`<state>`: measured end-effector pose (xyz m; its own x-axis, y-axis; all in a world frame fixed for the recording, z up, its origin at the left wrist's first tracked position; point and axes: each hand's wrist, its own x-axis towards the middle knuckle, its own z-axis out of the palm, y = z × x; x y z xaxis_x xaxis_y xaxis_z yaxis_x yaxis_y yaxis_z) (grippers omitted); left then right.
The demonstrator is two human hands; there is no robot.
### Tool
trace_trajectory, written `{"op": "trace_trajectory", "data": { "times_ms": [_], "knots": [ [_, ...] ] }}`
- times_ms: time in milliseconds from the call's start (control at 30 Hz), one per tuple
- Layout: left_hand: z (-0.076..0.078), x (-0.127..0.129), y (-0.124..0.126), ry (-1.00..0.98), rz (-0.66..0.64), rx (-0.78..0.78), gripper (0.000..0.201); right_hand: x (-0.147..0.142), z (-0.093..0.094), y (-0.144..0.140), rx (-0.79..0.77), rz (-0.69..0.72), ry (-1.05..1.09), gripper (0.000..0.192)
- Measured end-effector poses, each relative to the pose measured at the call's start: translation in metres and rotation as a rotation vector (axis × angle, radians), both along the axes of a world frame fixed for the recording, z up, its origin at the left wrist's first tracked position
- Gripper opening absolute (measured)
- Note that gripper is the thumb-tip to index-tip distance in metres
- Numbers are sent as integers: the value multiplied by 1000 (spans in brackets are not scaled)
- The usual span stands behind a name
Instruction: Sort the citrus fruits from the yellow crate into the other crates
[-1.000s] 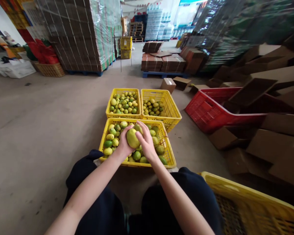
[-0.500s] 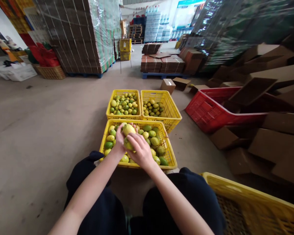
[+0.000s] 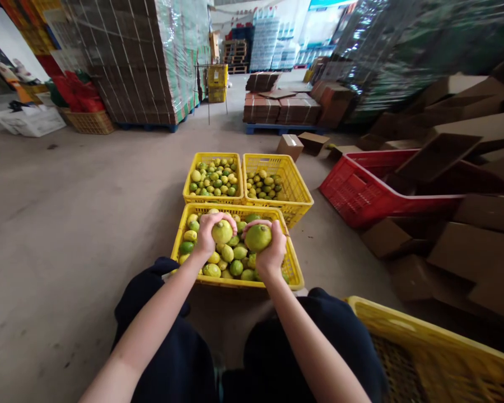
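My left hand (image 3: 207, 235) is closed around a yellow-green lemon (image 3: 222, 232), its stem end facing me. A greener lemon (image 3: 258, 238) sits in my right hand (image 3: 274, 249), fingers curled over its far side. Both hands are held apart above the near yellow crate (image 3: 293, 263). Inside that crate lie several green and yellow lemons (image 3: 227, 253), partly hidden by my hands. Behind it stand two more yellow crates: the left one (image 3: 186, 184) is filled with smaller green and yellow lemons, while the right one (image 3: 296, 178) has lemons gathered toward its left side.
On the right, a red crate (image 3: 348, 198) stands among piled cardboard boxes (image 3: 479, 246). Another yellow crate (image 3: 437, 341) is beside my right knee. Further off are flattened cartons on a blue pallet (image 3: 269, 129) and a tall wrapped stack (image 3: 126, 67).
My hands were together around the lemons. They have separated, the right hand moving right with the greener lemon, while the left keeps the yellower one.
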<state>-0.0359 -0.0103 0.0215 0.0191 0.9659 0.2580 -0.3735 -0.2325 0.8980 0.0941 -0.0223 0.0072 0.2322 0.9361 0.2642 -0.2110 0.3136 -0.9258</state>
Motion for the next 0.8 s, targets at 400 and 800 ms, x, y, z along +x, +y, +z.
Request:
{"op": "trace_trajectory", "data": {
  "times_ms": [400,800],
  "knots": [
    [-2,3,-13,391,281,435,39,-3,-7,-12,412,-150,-413,42],
    [-2,5,-15,412,300,556,38,-3,-14,-12,461,-175,-443,39]
  ]
}}
